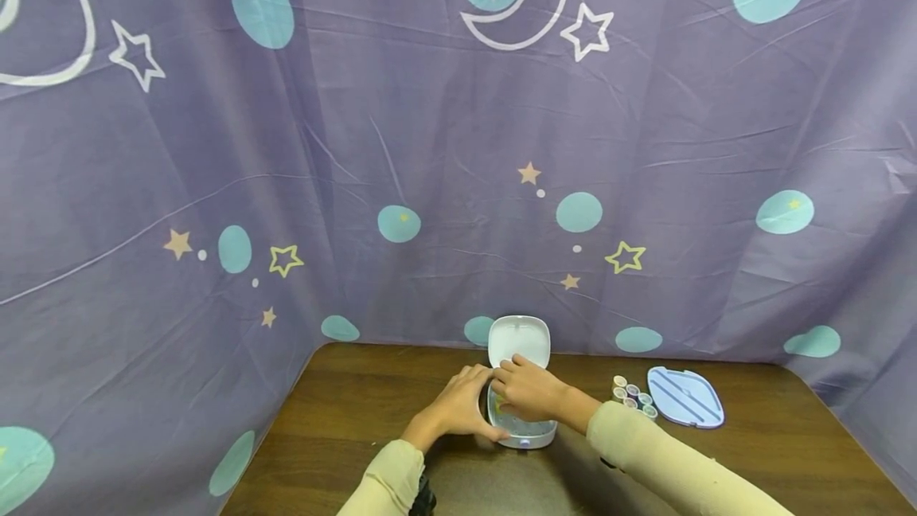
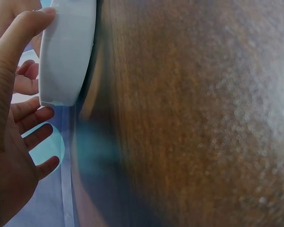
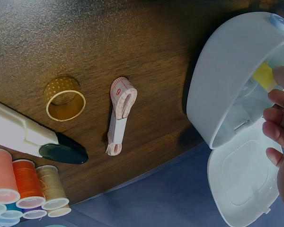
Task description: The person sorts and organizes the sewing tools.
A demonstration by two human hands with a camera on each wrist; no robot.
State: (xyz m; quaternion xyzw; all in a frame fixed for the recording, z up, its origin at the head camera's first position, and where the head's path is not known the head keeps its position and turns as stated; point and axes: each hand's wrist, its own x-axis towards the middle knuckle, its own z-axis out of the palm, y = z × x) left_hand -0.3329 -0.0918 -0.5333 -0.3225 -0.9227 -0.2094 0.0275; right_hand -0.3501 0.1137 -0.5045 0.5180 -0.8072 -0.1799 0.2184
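While left hand [image 1: 461, 404] clasps white box [image 3: 217, 80] at one side, right hand [image 1: 532, 390] bent into it, its grip unclear

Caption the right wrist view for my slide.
Right hand at the open white case, with a folded measuring tape and thread spools nearby.

You've soft, even light in head view; L wrist: glare on tabletop [image 2: 203, 118], pic's R edge; R wrist: dk shadow beside white box [image 3: 232, 71].
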